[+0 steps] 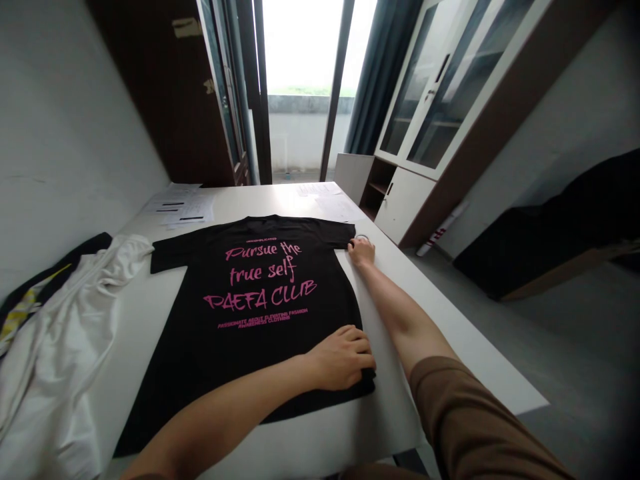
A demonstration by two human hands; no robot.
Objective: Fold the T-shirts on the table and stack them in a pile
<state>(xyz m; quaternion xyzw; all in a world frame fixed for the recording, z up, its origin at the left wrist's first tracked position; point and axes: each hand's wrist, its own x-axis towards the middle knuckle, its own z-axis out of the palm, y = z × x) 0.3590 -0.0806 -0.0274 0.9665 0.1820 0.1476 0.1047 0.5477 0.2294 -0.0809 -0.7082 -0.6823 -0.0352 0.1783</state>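
Note:
A black T-shirt [260,360] with pink lettering lies spread flat on a white table [465,347], its neck toward the window. Reaching across its lower part, my left hand [343,358] has its fingers curled over the side edge near the hem. At the cuff of the right-hand sleeve is my right hand [361,251], its fingers closed on the fabric edge. A small ring-shaped object [362,237] shows just behind those fingers; what it is I cannot make out.
White cloth garments [70,340] and a dark garment with yellow [30,300] lie along the table's left side. Printed papers [185,205] rest at the far left corner, with more sheets [333,200] at the far right. A glass-door cabinet [440,87] stands beyond.

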